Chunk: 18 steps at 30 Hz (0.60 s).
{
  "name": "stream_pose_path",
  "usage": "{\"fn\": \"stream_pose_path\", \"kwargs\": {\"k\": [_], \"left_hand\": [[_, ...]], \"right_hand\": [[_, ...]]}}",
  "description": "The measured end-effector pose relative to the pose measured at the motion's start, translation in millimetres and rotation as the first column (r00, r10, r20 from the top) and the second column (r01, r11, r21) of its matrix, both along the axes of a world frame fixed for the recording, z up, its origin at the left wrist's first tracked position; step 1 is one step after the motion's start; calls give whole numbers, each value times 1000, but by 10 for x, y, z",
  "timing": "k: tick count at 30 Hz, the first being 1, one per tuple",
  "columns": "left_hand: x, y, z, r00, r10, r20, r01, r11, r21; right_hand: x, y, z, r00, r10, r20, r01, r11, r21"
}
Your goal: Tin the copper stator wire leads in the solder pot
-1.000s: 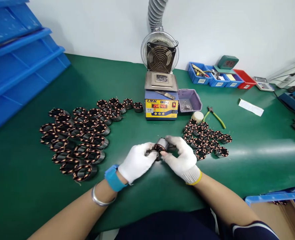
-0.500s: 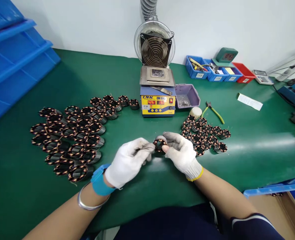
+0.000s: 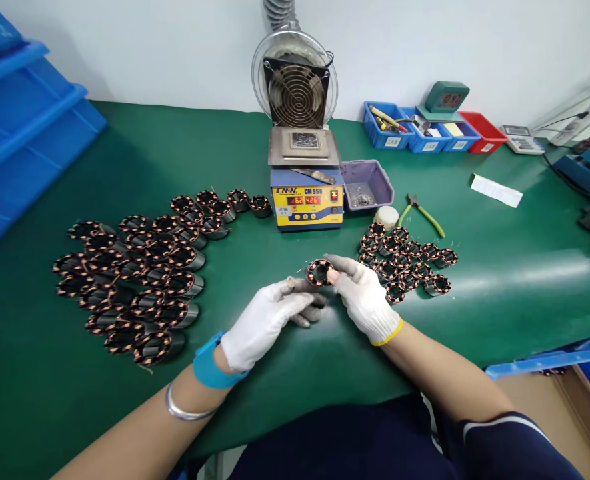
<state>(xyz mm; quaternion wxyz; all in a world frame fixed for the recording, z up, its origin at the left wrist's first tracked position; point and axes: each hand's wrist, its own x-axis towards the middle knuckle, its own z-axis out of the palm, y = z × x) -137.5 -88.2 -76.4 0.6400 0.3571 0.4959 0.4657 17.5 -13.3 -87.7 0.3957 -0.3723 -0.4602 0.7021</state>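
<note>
My right hand (image 3: 362,288), in a white glove, grips a motor stator (image 3: 319,283), a ring with copper windings, by its right side. The stator is tilted so that its opening faces me, and thin wire ends stick out at its upper left. Just below and to the left of it, my left hand (image 3: 279,313) is gloved with greyed fingertips. Its fingers are stretched out and apart, with nothing seen in them. Several more stators (image 3: 167,283) stand grouped on the left of the green table, and a smaller group (image 3: 402,270) stands to the right.
A solder pot (image 3: 307,200) with red digits stands ahead, a fan (image 3: 298,97) behind it. Beside it are a purple bin (image 3: 387,193), a white round jar (image 3: 387,217) and green-handled cutters (image 3: 427,217). Small bins (image 3: 389,141) line the wall. Blue crates (image 3: 29,127) rise at left.
My left fingers have come away from the stator's wire side and opened out. My right hand has raised the stator slightly and turned its opening more towards me. The view has shifted slightly.
</note>
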Motion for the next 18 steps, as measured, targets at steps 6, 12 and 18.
{"fn": "stream_pose_path", "kwargs": {"k": [6, 12, 18], "left_hand": [[-111, -16, 102, 993, -108, -46, 113, 988, 108], [171, 33, 36, 976, 52, -211, -38, 997, 74], [-164, -46, 197, 960, 246, -133, -231, 966, 120]], "right_hand": [[-4, 32, -45, 999, -31, -23, 30, 998, -60], [-40, -84, 37, 998, -18, 55, 17, 1000, 14], [-28, -134, -1, 979, -106, 172, 70, 976, 204]]}}
